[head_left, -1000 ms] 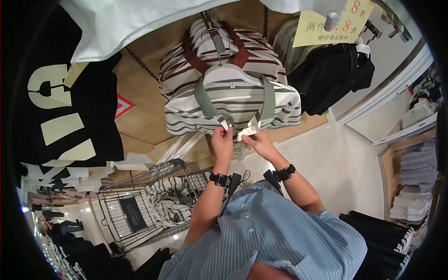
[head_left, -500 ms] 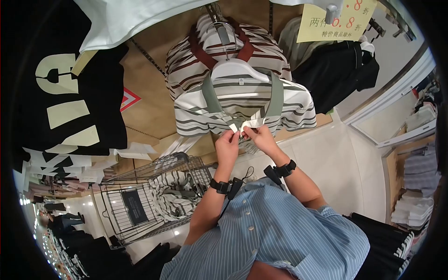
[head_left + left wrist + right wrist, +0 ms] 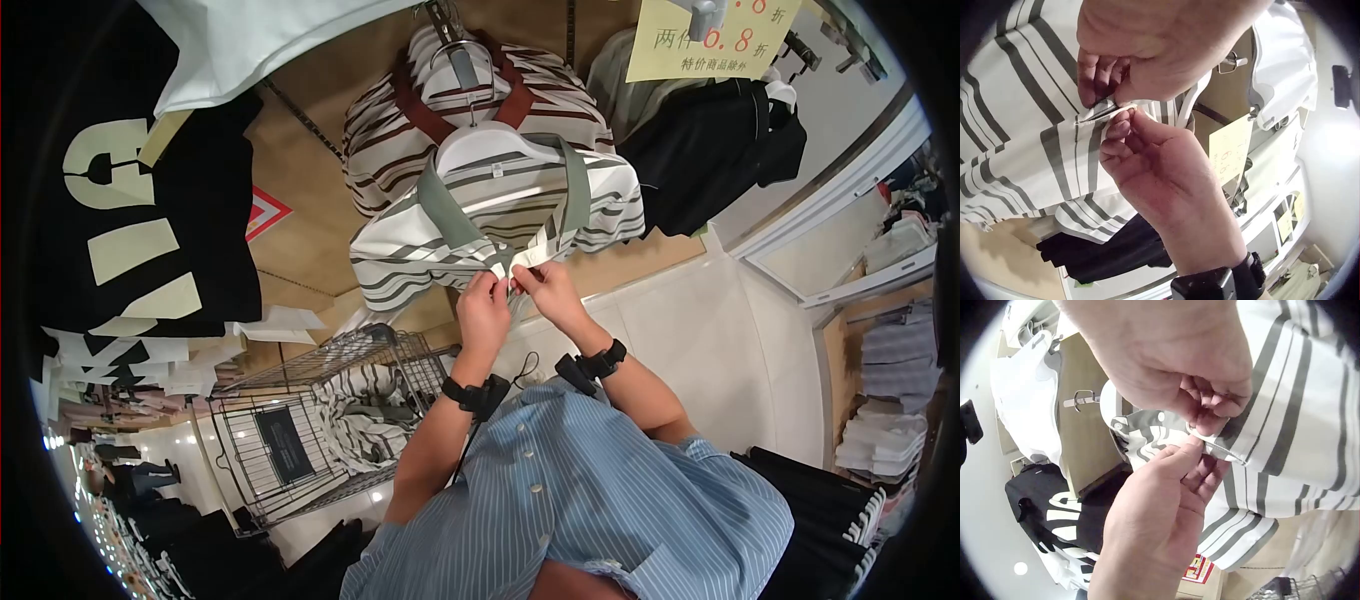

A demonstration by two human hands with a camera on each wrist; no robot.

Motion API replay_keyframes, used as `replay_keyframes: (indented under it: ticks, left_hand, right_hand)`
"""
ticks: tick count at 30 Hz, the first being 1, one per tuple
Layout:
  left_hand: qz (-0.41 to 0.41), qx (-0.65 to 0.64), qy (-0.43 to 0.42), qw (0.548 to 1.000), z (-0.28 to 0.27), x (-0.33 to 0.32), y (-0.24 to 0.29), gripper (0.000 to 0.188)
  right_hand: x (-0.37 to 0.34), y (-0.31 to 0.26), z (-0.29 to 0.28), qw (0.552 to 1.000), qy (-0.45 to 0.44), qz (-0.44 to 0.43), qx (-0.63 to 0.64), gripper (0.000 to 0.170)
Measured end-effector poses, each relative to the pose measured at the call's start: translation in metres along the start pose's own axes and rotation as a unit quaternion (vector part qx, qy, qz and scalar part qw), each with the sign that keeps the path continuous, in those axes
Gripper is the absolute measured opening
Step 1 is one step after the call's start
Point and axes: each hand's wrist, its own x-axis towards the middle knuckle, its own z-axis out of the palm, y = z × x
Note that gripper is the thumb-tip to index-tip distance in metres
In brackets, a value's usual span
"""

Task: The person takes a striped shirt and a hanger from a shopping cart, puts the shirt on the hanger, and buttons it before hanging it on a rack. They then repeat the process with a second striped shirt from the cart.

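A white polo shirt with grey-green stripes and a green collar (image 3: 452,213) hangs on a white hanger (image 3: 490,146) in the head view. Its neck placket lies spread below the collar. My left hand (image 3: 484,318) pinches one front edge of the placket between thumb and fingers. Close beside it, my right hand (image 3: 552,300) pinches the other edge, where a white strip shows. Both wrist views show the fingertips meeting at the placket, with the left hand (image 3: 1154,44) above in the left wrist view and the right hand (image 3: 1166,356) above in its own.
Behind hangs a maroon-striped polo shirt (image 3: 375,150). A black shirt (image 3: 725,150) hangs at right, below a yellow sign (image 3: 690,55). A wire shopping cart (image 3: 235,450) holding another striped garment (image 3: 365,430) stands at lower left. Black printed clothing (image 3: 215,220) hangs at left.
My hands have drawn the two placket edges closer together, and the neck opening is narrower at the bottom. Both hands keep pinching the fabric. The head view has shifted slightly.
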Motion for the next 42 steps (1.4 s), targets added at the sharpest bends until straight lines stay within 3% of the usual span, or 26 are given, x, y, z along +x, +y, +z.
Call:
replay_keyframes:
  ticks: [8, 11, 14, 18, 21, 24, 26, 31, 34, 38, 40, 42]
  left_hand:
    - [-0.087, -0.049, -0.004, 0.995, 0.003, 0.0, -0.012, 0.011]
    - [-0.086, -0.108, 0.009, 0.99, 0.002, -0.004, -0.015, 0.014]
    - [-0.066, -0.136, 0.061, 0.987, 0.01, -0.006, -0.017, 0.027]
    - [-0.148, 0.004, 0.129, 0.981, 0.0, 0.017, 0.024, 0.051]
    - [-0.04, 0.118, 0.223, 0.967, 0.016, 0.039, 0.01, 0.044]
    - [-0.192, -0.099, 0.091, 0.972, 0.01, 0.05, 0.01, 0.034]
    - [-0.195, -0.15, 0.068, 0.967, 0.011, 0.049, -0.009, 0.026]
    - [-0.192, -0.337, 0.015, 0.922, 0.003, 0.036, 0.019, 0.014]
    - [-0.21, -0.354, 0.002, 0.912, 0.005, 0.032, 0.013, 0.011]
    - [-0.235, -0.457, -0.017, 0.858, -0.002, 0.028, 0.008, 0.011]
    - [-0.243, -0.472, -0.017, 0.847, -0.01, 0.024, 0.015, 0.012]
    - [-0.229, -0.425, -0.008, 0.876, -0.013, 0.023, 0.022, 0.014]
  right_hand:
    - [0.01, -0.001, -0.012, 0.999, 0.018, -0.027, -0.004, 0.025]
    - [0.006, -0.019, -0.026, 0.993, 0.065, -0.073, 0.065, 0.022]
    - [-0.003, -0.024, -0.027, 0.996, 0.054, -0.058, 0.049, 0.019]
    - [-0.018, -0.039, -0.025, 0.996, 0.029, -0.036, 0.081, 0.017]
    - [-0.019, -0.035, -0.026, 0.997, -0.004, -0.026, 0.069, 0.017]
    - [-0.023, -0.038, -0.027, 0.998, -0.009, -0.028, 0.064, 0.018]
    - [-0.025, -0.038, -0.028, 0.999, -0.006, -0.011, 0.052, 0.019]
    - [-0.021, -0.045, -0.023, 0.999, 0.013, -0.009, 0.029, 0.023]
    - [-0.02, -0.047, -0.013, 0.997, 0.029, -0.009, 0.075, 0.022]
    - [-0.022, -0.055, -0.004, 0.991, 0.051, -0.006, 0.127, 0.021]
    - [-0.018, -0.045, -0.008, 0.998, 0.046, 0.002, 0.047, 0.019]
    - [-0.018, -0.048, -0.008, 0.999, 0.042, -0.008, 0.03, 0.019]
